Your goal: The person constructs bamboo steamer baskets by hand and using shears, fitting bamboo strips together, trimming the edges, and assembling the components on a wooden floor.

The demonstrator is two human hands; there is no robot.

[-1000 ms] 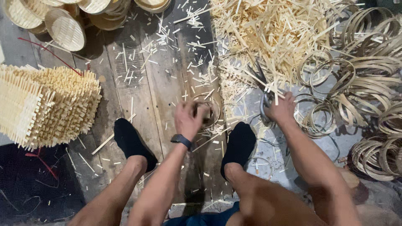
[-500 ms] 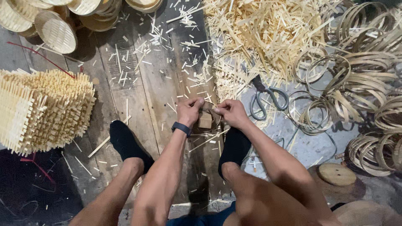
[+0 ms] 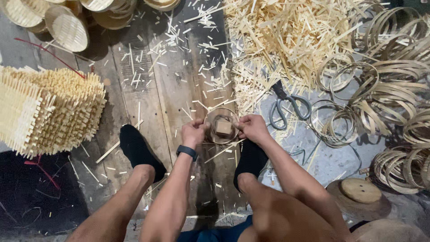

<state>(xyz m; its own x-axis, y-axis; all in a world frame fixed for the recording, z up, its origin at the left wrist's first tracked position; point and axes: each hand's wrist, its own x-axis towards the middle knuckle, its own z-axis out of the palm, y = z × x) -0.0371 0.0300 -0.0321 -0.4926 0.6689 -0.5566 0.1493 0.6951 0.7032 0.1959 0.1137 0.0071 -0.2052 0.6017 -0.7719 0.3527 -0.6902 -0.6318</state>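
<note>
While you sit with a socked foot on either side of it, your left hand and right hand each pinch the thin bamboo hoop encircling the small wooden block, steadying it on the floor planks left of the scissors.

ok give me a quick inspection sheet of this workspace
surface: wooden planks, littered with splinters
job's things: bamboo ring around a small wood block
clutter: strip pile, scissors, loose hoops, woven mat stack, round lids, wooden disc
grip: left hand and right hand both on the ring's rim
cables: nothing seen
surroundings: feet in dark socks
</note>
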